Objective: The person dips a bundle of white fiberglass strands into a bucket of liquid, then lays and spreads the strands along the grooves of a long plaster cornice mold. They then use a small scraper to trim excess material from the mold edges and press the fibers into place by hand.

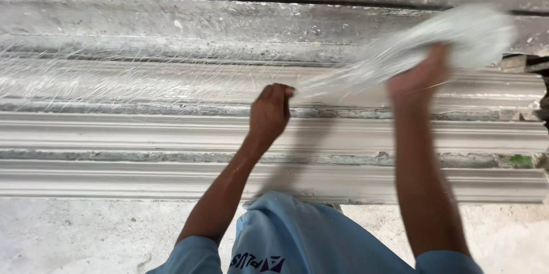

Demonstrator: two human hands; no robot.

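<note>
Over the mould: my left hand (270, 113) is closed, fingers pinching the fibre strand (337, 80).
Right hand (420, 77): fingers gripping the blurred white fibre bundle (463, 37), raised above the long plaster moulds (143, 131).
Hidden: my right fingertips, behind the fibre.
Loose fibres (114, 82): spread thinly, hard to trace.

No packages, labels, signs or screens anywhere in view

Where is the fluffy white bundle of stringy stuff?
In the head view, the white fibre bundle is at the upper right, gripped in the right hand, above the long grey plaster mouldings.
</note>
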